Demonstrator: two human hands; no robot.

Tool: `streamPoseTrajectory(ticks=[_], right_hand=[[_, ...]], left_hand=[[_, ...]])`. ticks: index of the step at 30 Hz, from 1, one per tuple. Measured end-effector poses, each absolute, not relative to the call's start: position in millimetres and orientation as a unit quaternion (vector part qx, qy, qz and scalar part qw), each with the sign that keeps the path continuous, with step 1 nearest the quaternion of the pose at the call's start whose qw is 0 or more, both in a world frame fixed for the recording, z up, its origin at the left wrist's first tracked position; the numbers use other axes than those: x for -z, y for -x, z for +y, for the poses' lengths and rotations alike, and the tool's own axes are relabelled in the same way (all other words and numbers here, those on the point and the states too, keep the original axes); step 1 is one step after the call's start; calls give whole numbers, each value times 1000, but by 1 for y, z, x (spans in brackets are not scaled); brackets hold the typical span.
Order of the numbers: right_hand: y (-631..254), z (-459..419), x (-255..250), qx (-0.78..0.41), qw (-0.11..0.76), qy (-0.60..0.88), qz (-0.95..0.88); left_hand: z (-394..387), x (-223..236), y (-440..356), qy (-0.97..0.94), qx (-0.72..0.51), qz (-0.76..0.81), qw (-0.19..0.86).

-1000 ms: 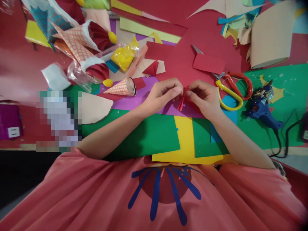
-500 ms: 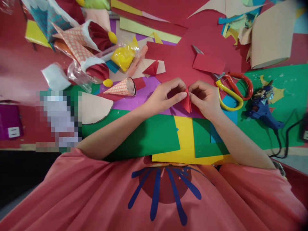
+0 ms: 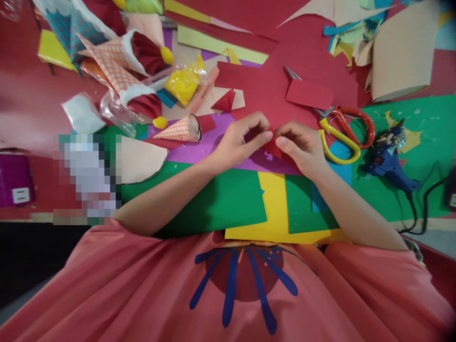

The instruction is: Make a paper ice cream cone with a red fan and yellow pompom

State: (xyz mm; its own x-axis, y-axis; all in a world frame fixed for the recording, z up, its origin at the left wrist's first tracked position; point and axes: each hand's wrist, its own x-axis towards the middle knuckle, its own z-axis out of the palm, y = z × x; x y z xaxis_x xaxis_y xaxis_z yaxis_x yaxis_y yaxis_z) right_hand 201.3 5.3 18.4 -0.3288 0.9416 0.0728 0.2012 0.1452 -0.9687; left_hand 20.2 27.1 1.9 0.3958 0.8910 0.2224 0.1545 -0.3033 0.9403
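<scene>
My left hand (image 3: 244,142) and my right hand (image 3: 302,145) meet over the middle of the worktop, thumbs and fingertips pinched. Between them is a small piece of folded red paper (image 3: 273,137), mostly hidden by the fingers. Under the hands lie a purple sheet (image 3: 213,154) and more red paper. A similar red folded piece (image 3: 225,102) rests beyond my left hand. Left of that hand, a checked paper cone (image 3: 180,129) lies on its side. Scissors (image 3: 329,147) with red and yellow handles lie just right of my right hand, a red paper piece (image 3: 309,94) across their blades.
A blue glue gun (image 3: 388,166) with a cord lies at the right. Finished-looking checked cones (image 3: 119,78) and a yellow bag (image 3: 183,85) crowd the back left. A beige curled sheet (image 3: 401,57) stands back right. Green sheets (image 3: 206,199) cover the front.
The folded red paper showed as pleats hanging below my fingertips; now it is mostly hidden between them. My left hand shifted right, then slightly back left.
</scene>
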Motion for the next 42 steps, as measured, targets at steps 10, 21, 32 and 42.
streamPoseTrajectory(ticks=[10, 21, 32, 42], right_hand=[[-201, 5, -17, -469, 368, 447, -667], [-201, 4, -15, -457, 378, 453, -666], [-200, 5, -15, -476, 385, 453, -648], [-197, 4, -13, -470, 401, 466, -634]], left_hand=[[27, -6, -21, -696, -410, 367, 462], [26, -1, -22, -690, -415, 383, 453], [25, -3, -21, -705, -408, 394, 426], [27, 2, -23, -697, -434, 377, 429]])
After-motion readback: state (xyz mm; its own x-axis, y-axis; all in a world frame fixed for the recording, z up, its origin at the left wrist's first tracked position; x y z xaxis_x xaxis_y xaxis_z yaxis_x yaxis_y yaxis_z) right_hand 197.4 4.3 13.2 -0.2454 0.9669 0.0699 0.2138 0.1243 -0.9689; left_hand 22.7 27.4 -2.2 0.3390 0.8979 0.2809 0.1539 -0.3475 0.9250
